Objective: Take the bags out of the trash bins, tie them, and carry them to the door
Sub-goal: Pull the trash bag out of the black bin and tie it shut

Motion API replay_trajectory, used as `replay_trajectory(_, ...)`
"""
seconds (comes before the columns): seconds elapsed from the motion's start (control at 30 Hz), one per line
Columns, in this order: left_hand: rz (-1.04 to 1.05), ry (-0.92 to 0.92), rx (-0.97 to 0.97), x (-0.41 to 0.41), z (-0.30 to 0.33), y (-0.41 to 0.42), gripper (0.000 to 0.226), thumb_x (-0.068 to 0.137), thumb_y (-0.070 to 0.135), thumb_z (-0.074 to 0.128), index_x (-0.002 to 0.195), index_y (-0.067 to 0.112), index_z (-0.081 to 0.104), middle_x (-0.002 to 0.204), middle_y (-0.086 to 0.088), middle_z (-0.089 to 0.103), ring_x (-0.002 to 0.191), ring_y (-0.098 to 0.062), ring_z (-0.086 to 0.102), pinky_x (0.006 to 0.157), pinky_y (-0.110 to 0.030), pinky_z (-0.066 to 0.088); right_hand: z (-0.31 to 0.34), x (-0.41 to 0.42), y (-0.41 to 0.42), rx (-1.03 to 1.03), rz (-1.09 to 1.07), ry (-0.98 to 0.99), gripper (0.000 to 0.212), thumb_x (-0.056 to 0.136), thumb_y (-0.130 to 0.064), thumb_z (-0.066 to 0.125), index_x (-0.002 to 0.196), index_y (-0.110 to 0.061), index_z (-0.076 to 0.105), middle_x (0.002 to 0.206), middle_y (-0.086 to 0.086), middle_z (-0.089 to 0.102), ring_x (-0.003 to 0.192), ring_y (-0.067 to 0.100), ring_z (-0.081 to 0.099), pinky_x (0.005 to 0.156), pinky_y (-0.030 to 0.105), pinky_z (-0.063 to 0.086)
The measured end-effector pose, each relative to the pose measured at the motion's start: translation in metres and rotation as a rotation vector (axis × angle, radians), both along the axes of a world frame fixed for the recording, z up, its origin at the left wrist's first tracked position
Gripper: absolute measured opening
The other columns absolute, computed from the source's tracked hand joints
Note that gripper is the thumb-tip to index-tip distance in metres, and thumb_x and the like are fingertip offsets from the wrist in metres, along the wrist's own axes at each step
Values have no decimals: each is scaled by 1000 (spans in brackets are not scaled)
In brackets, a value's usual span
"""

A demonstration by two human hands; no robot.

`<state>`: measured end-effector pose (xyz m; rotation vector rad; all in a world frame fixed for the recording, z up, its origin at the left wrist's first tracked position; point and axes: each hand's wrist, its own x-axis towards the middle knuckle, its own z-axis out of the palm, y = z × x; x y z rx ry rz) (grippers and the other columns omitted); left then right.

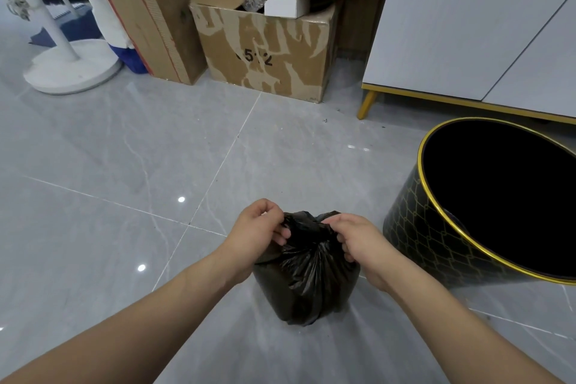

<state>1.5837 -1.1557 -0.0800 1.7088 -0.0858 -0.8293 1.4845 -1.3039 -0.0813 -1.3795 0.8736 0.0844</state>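
I saw two bare forearms coming in from the bottom edge, one from each lower corner; neither carried a sleeve, cuff or glove anywhere along the visible length; the left hand (260, 227) wore no ring, watch or band that I could make out; the right hand (358, 240) was equally unadorned at the wrist and knuckles; fingernails on both looked short and unpainted where they showed; I found no markings, bandages or jewellery on either arm; nothing of the torso or clothing entered view.
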Motion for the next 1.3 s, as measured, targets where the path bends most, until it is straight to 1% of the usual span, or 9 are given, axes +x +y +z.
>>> replay_trajectory(0.13, -178, -6, 111, 1, 0, -2, 17, 88, 29, 53, 94, 15, 59, 70, 0, 61, 60, -13, 53, 62, -23, 43, 3, 2, 4, 14, -43, -2, 28, 94, -4, 39, 90, -15, 65, 57, -4, 45, 45, 5, 40, 36, 12, 33)
replay_trajectory(0.23, -335, -239, 232, -3, -3, -3, 29, 80, 52, 59, 82, 23, 60, 71, 11, 59, 69, -11, 55, 68, -27, 43, 3, 1, 6, 11, -36, -18, 29, 94, -2, 39, 100, -15, 64, 65, -2, 45, 50, 6, 39, 39, 12, 34)
replay_trajectory(0.43, -419, -578, 429, -3, -6, 3, 36, 95, 46, 47, 68, 21, 46, 60, 8, 51, 72, -22, 58, 70, -35, 36, 4, -3, 9, 2, 1, -63, 25, 100, -4, 40, 114, -11, 60, 79, -3, 56, 58, 0, 52, 43, 9, 40)
replay_trajectory(0.53, -489, -685, 509, -2, -5, 6, 43, 85, 65, 52, 75, 23, 52, 72, 10, 57, 71, -8, 53, 79, -34, 40, 2, -3, 9, 17, 1, -86, 24, 101, -5, 40, 114, -10, 59, 80, -2, 56, 52, -5, 56, 43, 9, 41)
replay_trajectory(0.63, -629, -782, 576, -3, -8, 5, 35, 92, 54, 49, 70, 26, 50, 90, 7, 55, 89, -15, 54, 93, -40, 37, -2, -3, 9, 23, 6, -119, 20, 101, -5, 42, 111, -10, 59, 75, -3, 54, 46, -8, 53, 42, 11, 39)
replay_trajectory(0.73, -473, -556, 433, 1, -14, 7, 30, 93, 31, 50, 68, 17, 53, 92, 3, 54, 88, -19, 55, 91, -40, 41, -8, -2, 7, -53, -9, -103, 17, 100, -7, 45, 96, -17, 59, 72, -5, 53, 55, 4, 48, 47, 16, 36)
replay_trajectory(0.87, -159, -189, 301, 15, -17, 16, 12, 87, 19, 51, 77, 13, 51, 75, -8, 44, 68, -18, 41, 65, -31, 32, -20, -2, -7, -207, -110, -83, 19, 98, -6, 46, 89, -18, 58, 81, 6, 58, 69, 15, 49, 56, 23, 39)
replay_trajectory(1.2, 56, -53, 218, 29, -41, 36, 32, 85, 16, 50, 57, 20, 35, 54, 5, 31, 50, -12, 30, 58, -31, 25, -55, -6, -3, -275, -86, 65, 15, 95, -17, 52, 107, -26, 56, 91, 1, 61, 84, 13, 60, 62, 25, 43)
replay_trajectory(1.3, 99, -13, 168, 28, -49, 40, 28, 86, 16, 51, 59, 18, 45, 56, 7, 42, 56, -12, 40, 59, -30, 31, -63, -5, -2, -316, -78, 109, 14, 95, -22, 54, 106, -29, 59, 100, 1, 60, 101, 21, 59, 85, 37, 51)
